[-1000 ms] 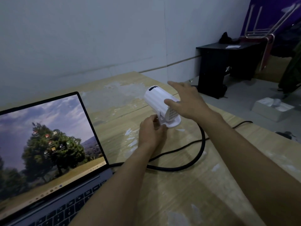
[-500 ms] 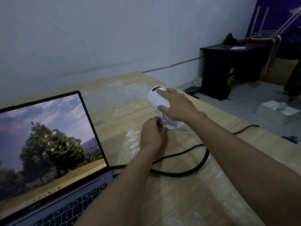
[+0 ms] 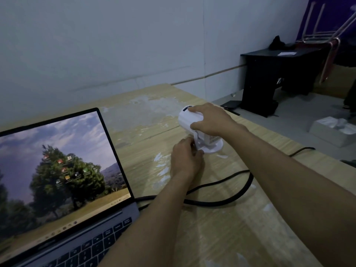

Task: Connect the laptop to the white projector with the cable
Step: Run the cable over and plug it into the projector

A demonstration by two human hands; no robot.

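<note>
The white projector [image 3: 189, 120] stands on its round base on the wooden table [image 3: 221, 228]. My right hand [image 3: 210, 119] grips the projector's barrel from above. My left hand [image 3: 185, 160] is closed at the projector's near side, against its stand; the cable's plug is hidden inside my fingers. The black cable [image 3: 227, 199] loops across the table from the right side of the open laptop [image 3: 63, 180] toward my left hand. The laptop's screen shows a tree wallpaper.
A second thin black cord [image 3: 300, 151] runs off the table's right edge. On the floor to the right stand a black cabinet [image 3: 269, 81] and a white box [image 3: 335, 132]. A grey wall lies behind the table.
My right hand came down from hovering over the projector and closed on its barrel. My left hand stayed closed at the projector's near side.
</note>
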